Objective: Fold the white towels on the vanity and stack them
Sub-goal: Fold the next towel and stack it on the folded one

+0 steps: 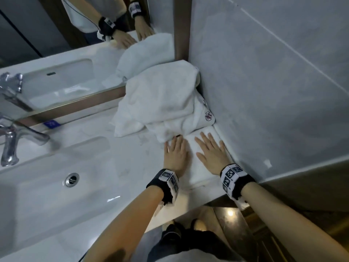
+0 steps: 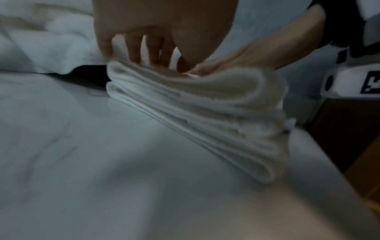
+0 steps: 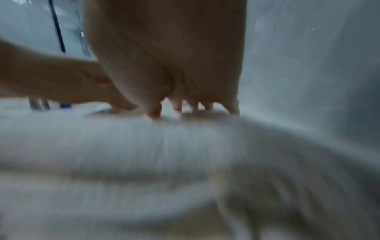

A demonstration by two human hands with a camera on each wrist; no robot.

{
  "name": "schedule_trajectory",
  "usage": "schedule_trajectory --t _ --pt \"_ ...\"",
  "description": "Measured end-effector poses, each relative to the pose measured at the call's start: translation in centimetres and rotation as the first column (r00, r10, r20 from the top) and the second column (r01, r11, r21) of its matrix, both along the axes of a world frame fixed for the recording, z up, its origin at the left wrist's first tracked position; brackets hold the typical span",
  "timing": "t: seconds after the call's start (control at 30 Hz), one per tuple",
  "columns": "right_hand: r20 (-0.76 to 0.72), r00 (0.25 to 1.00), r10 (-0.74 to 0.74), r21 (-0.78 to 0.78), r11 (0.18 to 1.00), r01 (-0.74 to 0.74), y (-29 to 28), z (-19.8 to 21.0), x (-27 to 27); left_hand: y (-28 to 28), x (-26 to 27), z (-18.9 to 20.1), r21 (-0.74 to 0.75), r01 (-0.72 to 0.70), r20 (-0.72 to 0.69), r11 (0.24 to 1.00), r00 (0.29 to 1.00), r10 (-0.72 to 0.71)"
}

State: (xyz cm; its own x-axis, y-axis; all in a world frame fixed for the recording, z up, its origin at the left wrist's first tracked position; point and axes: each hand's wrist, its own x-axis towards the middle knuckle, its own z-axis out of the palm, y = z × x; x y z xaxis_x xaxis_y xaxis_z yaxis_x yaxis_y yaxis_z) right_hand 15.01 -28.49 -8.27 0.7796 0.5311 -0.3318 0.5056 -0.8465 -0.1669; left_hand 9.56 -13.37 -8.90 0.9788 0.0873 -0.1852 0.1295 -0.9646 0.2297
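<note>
A folded white towel [image 1: 192, 159] lies on the vanity counter [image 1: 128, 154] close to the right wall. Both hands press flat on it with straight fingers: my left hand [image 1: 175, 150] on its left part, my right hand [image 1: 211, 150] on its right part beside the wall. The left wrist view shows the folded towel [image 2: 195, 105] in several layers under my left hand [image 2: 144, 55]. The right wrist view is blurred, with my right hand [image 3: 185, 107] on the towel [image 3: 144, 146]. Behind them a crumpled pile of white towels [image 1: 160, 99] fills the corner, its front edge touching my left fingertips.
A white sink basin [image 1: 56, 195] with a drain [image 1: 72, 179] and a chrome faucet [image 1: 13, 140] takes up the left of the counter. A mirror [image 1: 56, 53] stands behind, a grey tiled wall [image 1: 273, 72] on the right. The counter's front edge runs just under my wrists.
</note>
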Motion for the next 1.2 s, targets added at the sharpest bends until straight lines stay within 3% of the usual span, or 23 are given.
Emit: schedule_trajectory --t 0.07,0.13,0.23,0.3,0.43,0.53,0.6,0.73,0.87,1.07,1.2 --pt "-0.045 0.999 0.003 0.023 1.0 -0.002 0.3 1.5 1.0 1.3 -0.1 1.6 -0.104 -0.022 0.151 0.994 0.988 0.037" --pt "-0.059 0.995 -0.075 0.174 0.981 0.084 1.1 3.4 2.3 3.0 0.0 3.6 -0.213 -0.055 0.261 0.976 0.959 0.111" --pt "-0.071 0.966 -0.247 0.465 0.849 0.251 3.4 6.0 4.3 6.5 0.8 5.9 -0.308 -0.121 0.37 0.944 0.898 0.236" --pt "-0.036 0.953 -0.301 0.521 0.808 0.275 5.2 7.2 5.7 8.9 1.7 6.8 -0.325 -0.174 0.393 0.93 0.869 0.3" --pt "-0.13 0.917 -0.378 0.551 0.741 0.384 8.9 8.8 8.6 12.5 3.5 7.2 -0.202 -0.301 0.225 0.932 0.912 0.343" --pt "-0.254 0.838 -0.483 0.554 0.638 0.535 10.4 9.4 10.3 13.6 4.3 7.1 -0.132 -0.283 0.053 0.95 0.955 0.292" --pt "-0.239 0.818 -0.524 0.536 0.631 0.561 10.8 9.3 11.1 13.6 4.7 6.9 -0.109 -0.267 0.036 0.957 0.962 0.272" --pt "-0.299 0.819 -0.489 0.623 0.551 0.556 11.5 9.4 11.5 12.9 5.4 6.4 -0.069 -0.32 0.044 0.945 0.945 0.323" --pt "-0.303 0.867 -0.397 0.712 0.51 0.482 11.9 10.4 11.0 12.9 5.5 5.8 -0.046 -0.321 0.064 0.946 0.944 0.324" --pt "-0.312 0.913 -0.264 0.821 0.409 0.399 12.2 12.8 9.1 14.7 5.2 7.0 -0.299 -0.387 0.181 0.872 0.874 0.45" --pt "-0.302 0.926 -0.225 0.878 0.313 0.362 12.9 15.6 7.9 15.9 4.9 9.6 -0.515 -0.335 0.342 0.789 0.763 0.548"
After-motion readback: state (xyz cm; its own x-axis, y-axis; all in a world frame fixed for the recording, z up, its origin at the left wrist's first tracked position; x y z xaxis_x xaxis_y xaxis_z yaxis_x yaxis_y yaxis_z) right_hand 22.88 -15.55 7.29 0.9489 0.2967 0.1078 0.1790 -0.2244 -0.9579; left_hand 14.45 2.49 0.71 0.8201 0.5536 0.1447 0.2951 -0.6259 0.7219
